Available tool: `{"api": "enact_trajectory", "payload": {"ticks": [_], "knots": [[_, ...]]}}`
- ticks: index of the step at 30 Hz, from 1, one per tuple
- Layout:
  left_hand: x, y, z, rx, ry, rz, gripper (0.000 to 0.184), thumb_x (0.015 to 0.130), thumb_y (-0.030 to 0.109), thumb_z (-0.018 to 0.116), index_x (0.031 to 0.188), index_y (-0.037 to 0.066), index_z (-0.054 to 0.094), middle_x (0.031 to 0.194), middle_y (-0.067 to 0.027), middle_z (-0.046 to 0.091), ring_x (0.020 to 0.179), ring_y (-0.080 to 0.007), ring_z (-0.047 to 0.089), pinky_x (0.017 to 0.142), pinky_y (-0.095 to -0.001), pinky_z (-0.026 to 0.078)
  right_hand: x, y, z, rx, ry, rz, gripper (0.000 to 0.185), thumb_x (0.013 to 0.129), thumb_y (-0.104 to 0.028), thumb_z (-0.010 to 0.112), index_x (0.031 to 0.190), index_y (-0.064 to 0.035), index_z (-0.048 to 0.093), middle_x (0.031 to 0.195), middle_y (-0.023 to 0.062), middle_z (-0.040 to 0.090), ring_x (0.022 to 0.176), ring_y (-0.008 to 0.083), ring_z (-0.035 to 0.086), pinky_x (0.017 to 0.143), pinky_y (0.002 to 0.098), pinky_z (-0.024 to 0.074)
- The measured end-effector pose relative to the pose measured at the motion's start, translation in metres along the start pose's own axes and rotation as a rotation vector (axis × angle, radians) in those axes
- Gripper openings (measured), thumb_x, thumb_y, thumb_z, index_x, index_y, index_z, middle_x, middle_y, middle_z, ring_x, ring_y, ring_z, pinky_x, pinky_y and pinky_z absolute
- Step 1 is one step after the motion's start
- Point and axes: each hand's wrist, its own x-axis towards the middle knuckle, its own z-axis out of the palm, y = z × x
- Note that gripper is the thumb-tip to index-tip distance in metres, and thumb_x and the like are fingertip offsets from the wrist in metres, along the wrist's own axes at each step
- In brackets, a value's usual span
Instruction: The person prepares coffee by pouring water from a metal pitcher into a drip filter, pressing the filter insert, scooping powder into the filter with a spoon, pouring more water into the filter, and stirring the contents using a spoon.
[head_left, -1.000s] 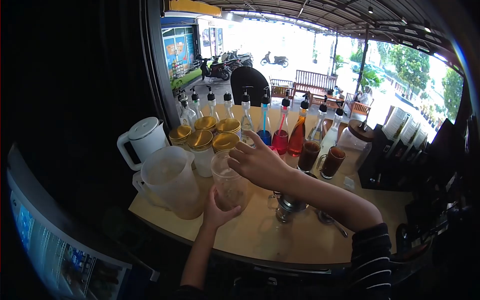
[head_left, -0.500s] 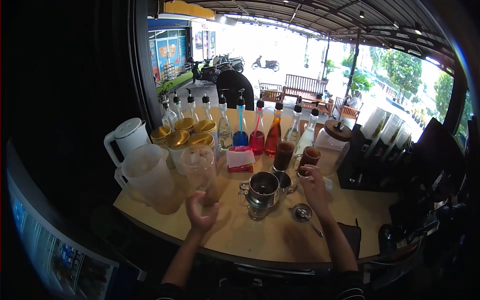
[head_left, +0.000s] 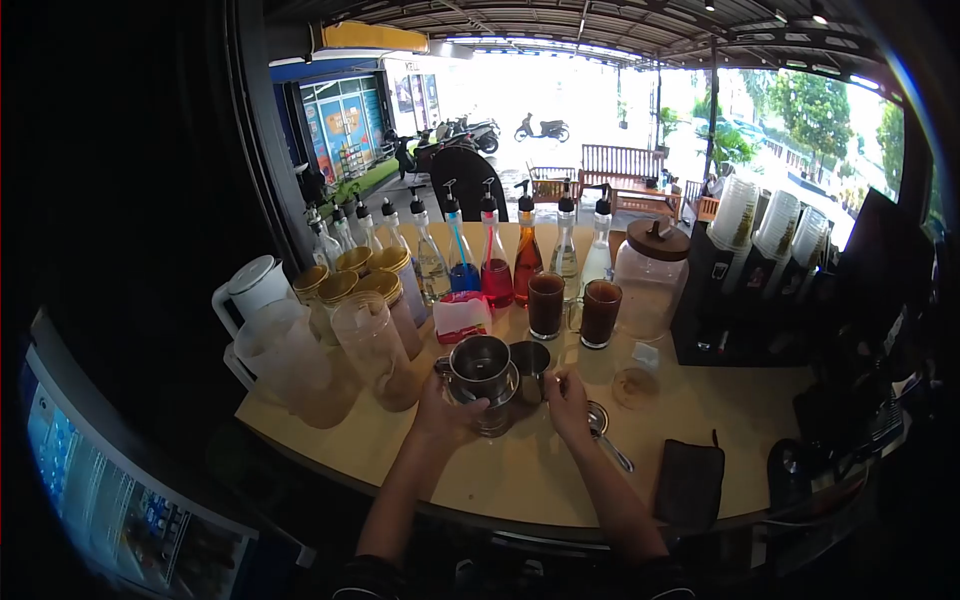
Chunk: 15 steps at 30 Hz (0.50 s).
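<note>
My left hand (head_left: 445, 412) is wrapped round the near left side of a metal drip filter (head_left: 480, 362) that sits on a clear glass cup (head_left: 491, 418). My right hand (head_left: 569, 400) pinches the handle of a small metal cup (head_left: 530, 362), just right of the filter. A metal strainer with a handle (head_left: 598, 420) lies beside my right hand. Behind stand two glass mugs of dark brown drink, the left one (head_left: 545, 305) and the right one (head_left: 600, 312). A red and white tissue pack (head_left: 463, 318) lies behind the filter.
On the left are a frosted pitcher (head_left: 285, 365), a clear plastic jug (head_left: 375, 345), a white kettle (head_left: 258, 288) and gold-lidded jars (head_left: 380, 284). Pump bottles (head_left: 496, 270) line the back. At right are a large jar (head_left: 650, 285), a cup rack (head_left: 735, 300) and a dark pouch (head_left: 690, 483).
My left hand has left the clear jug and moved right to the filter. My right hand has come down and left from near the mugs to the metal cup. The camera view has shifted.
</note>
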Motion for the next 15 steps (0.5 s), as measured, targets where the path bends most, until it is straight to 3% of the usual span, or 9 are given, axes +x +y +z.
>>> {"api": "enact_trajectory", "payload": {"ticks": [2, 5, 7, 10, 12, 15], "knots": [[-0.001, -0.009, -0.004, 0.138, -0.02, 0.069, 0.076, 0.061, -0.002, 0.082, 0.127, 0.006, 0.046, 0.121, -0.0076, 0.054, 0.112, -0.0201, 0.053, 0.096, -0.038, 0.045, -0.001, 0.007, 0.001, 0.089, 0.018, -0.01, 0.022, 0.096, -0.023, 0.054, 0.086, -0.0033, 0.052, 0.073, 0.0013, 0.053, 0.065, 0.0073, 0.051, 0.057, 0.0235, 0.0402], [-0.007, 0.013, 0.011, -0.216, 0.024, -0.103, 0.072, 0.064, -0.006, 0.078, 0.127, 0.007, 0.046, 0.121, -0.008, 0.054, 0.111, -0.0192, 0.053, 0.094, -0.0379, 0.047, 0.002, 0.009, -0.001, 0.268, 0.141, -0.032, 0.022, 0.097, -0.023, 0.053, 0.085, -0.0045, 0.052, 0.07, -0.0012, 0.05, 0.063, 0.0058, 0.047, 0.056, 0.0224, 0.0385], [-0.007, 0.012, 0.009, -0.084, 0.028, -0.088, 0.071, 0.065, -0.007, 0.077, 0.127, 0.006, 0.046, 0.12, -0.0078, 0.054, 0.112, -0.0189, 0.053, 0.094, -0.038, 0.047, -0.001, -0.011, -0.01, 0.307, 0.173, -0.018, 0.022, 0.097, -0.023, 0.052, 0.084, -0.0049, 0.051, 0.07, -0.0021, 0.048, 0.062, 0.0054, 0.045, 0.055, 0.0225, 0.0378], [-0.003, 0.004, 0.001, 0.147, -0.021, 0.029, 0.069, 0.066, -0.004, 0.078, 0.126, 0.006, 0.046, 0.119, -0.0068, 0.054, 0.113, -0.0186, 0.052, 0.097, -0.0379, 0.045, 0.001, -0.018, -0.017, 0.369, 0.207, -0.034, 0.02, 0.099, -0.022, 0.05, 0.085, -0.0064, 0.05, 0.07, -0.0041, 0.043, 0.062, 0.0042, 0.04, 0.056, 0.022, 0.0357], [-0.006, 0.008, 0.005, 0.053, -0.003, -0.038, 0.069, 0.065, -0.001, 0.079, 0.125, 0.007, 0.046, 0.119, -0.0063, 0.054, 0.113, -0.0187, 0.052, 0.098, -0.0376, 0.043, 0.0, -0.032, -0.023, 0.544, 0.185, -0.198, 0.017, 0.099, -0.02, 0.049, 0.088, -0.0077, 0.048, 0.072, -0.0045, 0.044, 0.066, 0.0037, 0.041, 0.059, 0.0213, 0.036], [-0.004, 0.009, 0.003, 0.036, 0.0, -0.081, 0.069, 0.064, 0.004, 0.082, 0.123, 0.007, 0.047, 0.118, -0.006, 0.055, 0.113, -0.0189, 0.051, 0.1, -0.0365, 0.04, -0.006, -0.067, -0.037, 0.562, 0.161, -0.223, 0.012, 0.096, -0.013, 0.054, 0.091, -0.0088, 0.044, 0.079, -0.0031, 0.048, 0.072, 0.0034, 0.047, 0.066, 0.0207, 0.0415]]}}
